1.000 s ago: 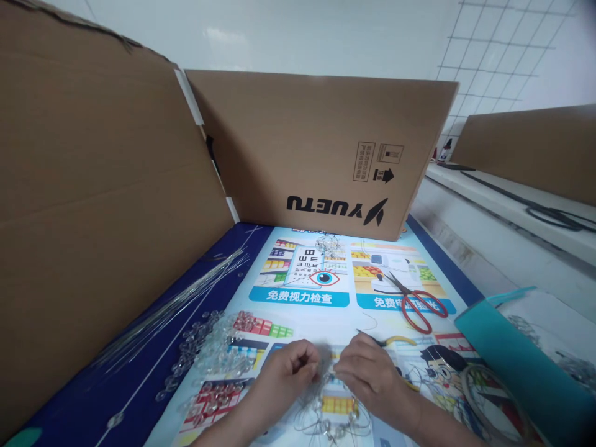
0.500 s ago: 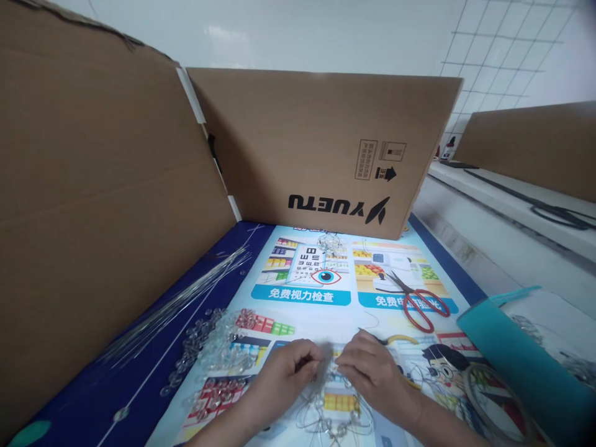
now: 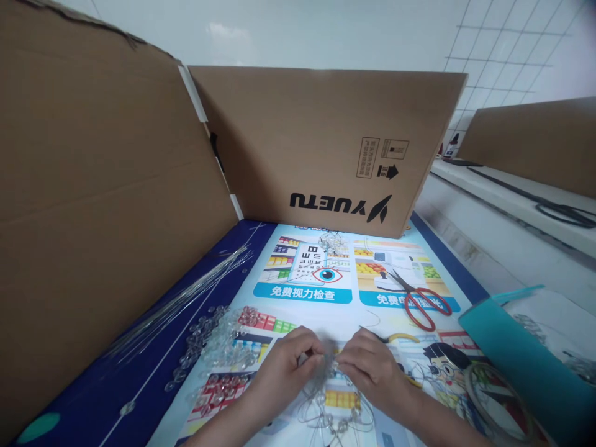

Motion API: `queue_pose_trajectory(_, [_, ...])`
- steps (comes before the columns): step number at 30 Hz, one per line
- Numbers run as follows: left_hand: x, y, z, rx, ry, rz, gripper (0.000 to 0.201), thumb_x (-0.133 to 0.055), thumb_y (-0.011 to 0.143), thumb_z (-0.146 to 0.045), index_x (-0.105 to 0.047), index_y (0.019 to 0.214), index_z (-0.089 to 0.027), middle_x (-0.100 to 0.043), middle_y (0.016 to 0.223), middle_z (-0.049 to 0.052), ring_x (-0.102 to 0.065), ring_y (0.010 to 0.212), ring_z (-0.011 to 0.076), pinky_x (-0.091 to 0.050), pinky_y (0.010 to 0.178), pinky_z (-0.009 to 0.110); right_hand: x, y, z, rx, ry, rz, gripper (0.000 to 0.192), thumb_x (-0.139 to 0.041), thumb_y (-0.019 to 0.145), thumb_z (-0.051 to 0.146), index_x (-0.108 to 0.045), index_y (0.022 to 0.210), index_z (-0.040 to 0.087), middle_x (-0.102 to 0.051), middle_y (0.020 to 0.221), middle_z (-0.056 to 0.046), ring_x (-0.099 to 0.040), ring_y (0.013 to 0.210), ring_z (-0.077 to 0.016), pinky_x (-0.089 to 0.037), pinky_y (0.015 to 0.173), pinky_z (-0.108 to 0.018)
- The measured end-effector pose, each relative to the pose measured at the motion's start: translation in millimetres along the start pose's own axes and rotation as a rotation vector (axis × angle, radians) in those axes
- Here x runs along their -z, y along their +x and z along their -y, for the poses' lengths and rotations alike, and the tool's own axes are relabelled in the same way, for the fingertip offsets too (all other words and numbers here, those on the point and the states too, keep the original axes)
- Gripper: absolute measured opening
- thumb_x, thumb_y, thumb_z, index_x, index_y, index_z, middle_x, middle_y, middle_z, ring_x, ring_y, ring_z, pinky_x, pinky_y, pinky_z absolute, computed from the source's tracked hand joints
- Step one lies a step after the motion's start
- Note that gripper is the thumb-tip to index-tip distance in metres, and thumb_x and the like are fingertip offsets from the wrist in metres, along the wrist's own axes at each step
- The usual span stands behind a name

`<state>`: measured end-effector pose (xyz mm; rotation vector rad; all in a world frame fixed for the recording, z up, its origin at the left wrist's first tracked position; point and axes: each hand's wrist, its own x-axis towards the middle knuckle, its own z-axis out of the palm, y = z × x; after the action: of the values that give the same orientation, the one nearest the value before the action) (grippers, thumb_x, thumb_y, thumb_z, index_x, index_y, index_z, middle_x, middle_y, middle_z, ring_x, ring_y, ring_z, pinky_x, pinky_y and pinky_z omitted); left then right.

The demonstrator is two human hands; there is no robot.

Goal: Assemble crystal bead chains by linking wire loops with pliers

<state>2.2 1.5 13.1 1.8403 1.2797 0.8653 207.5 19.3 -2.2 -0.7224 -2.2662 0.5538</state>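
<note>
My left hand [image 3: 295, 366] is closed, with thumb and forefinger pinched on what looks like thin wire; the fine detail is blurred. Facing it, my right hand [image 3: 372, 367] has its fingertips closed on the upper part of a beaded wire piece [image 3: 342, 426]. Clear beads and thin wire loops of this piece hang below both hands, close to the table surface. Just beyond my right hand lie yellow-handled pliers [image 3: 404, 337], partly hidden by that hand. Loose clear beads [image 3: 223, 347] spread in a pile left of my left hand.
Red-handled scissors [image 3: 426, 304] lie behind the pliers. A bundle of straight wires [image 3: 186, 298] rests along the left. At right are a wire coil [image 3: 496, 397] and a teal box [image 3: 521, 360]. Cardboard panels [image 3: 316, 136] stand at the back and left. A wire tangle [image 3: 331, 242] lies at the back.
My left hand has shifted slightly up and away from me, with its fingertips nearer my right hand. My right hand stays nearly in place. The view has moved slightly.
</note>
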Motion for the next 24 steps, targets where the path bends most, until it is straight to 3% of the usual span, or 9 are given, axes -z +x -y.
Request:
queue_pose_trajectory(8, [-8.8, 8.7, -14.7, 0.103, -0.124, 0.161, 0.018, -0.054, 0.069, -0.009, -0.061, 0.081, -0.020, -0.063, 0.074, -0.003, -0.057, 0.070, 0.0135, -0.040, 0.065, 0.021, -1.2, -0.3, -1.2, -0.017, 0.005, -0.011, 0.012, -0.051, 0.088, 0.016, -0.062, 0.093, 0.020, -0.063, 0.081, -0.004, -0.050, 0.075, -0.0162, -0.041, 0.069, -0.032])
queue_pose_trajectory(14, [-13.6, 16.6, -19.8, 0.121, -0.102, 0.197, 0.016, -0.053, 0.068, -0.010, -0.059, 0.080, -0.020, -0.063, 0.070, -0.004, -0.057, 0.067, 0.0130, -0.039, 0.060, 0.020, -2.1, 1.4, -2.8, -0.040, 0.035, -0.076, 0.011, -0.052, 0.088, 0.017, -0.062, 0.092, 0.021, -0.064, 0.079, -0.002, -0.052, 0.074, -0.0150, -0.042, 0.070, -0.030])
queue_pose_trajectory(17, [-12.6, 15.9, -18.9, 0.124, -0.097, 0.160, 0.014, -0.052, 0.069, -0.011, -0.058, 0.078, -0.020, -0.061, 0.068, -0.004, -0.055, 0.065, 0.0125, -0.038, 0.060, 0.020, 15.1, 6.8, 2.0, -0.034, -0.068, -0.017, 0.013, -0.048, 0.090, 0.019, -0.060, 0.094, 0.021, -0.064, 0.082, -0.003, -0.053, 0.075, -0.0155, -0.042, 0.074, -0.031])
queue_pose_trajectory(20, [-9.3, 13.3, -14.9, 0.144, -0.104, 0.132, 0.011, -0.051, 0.071, -0.013, -0.057, 0.078, -0.020, -0.059, 0.067, -0.004, -0.054, 0.065, 0.0125, -0.038, 0.060, 0.020, 46.6, 7.1, 8.0, -0.130, -0.365, 0.133, 0.016, -0.054, 0.086, 0.023, -0.060, 0.100, 0.021, -0.062, 0.094, -0.006, -0.052, 0.089, -0.0214, -0.040, 0.080, -0.037])
queue_pose_trajectory(24, [-4.0, 9.6, -10.0, 0.161, -0.105, 0.121, 0.011, -0.050, 0.075, -0.018, -0.059, 0.081, -0.020, -0.058, 0.067, -0.004, -0.053, 0.064, 0.0130, -0.037, 0.059, 0.021, 79.3, -13.4, 5.5, -0.342, -0.689, 0.340, 0.061, -0.074, 0.061, 0.034, -0.053, 0.118, 0.023, -0.056, 0.113, -0.013, -0.046, 0.106, -0.0357, -0.034, 0.087, -0.052])
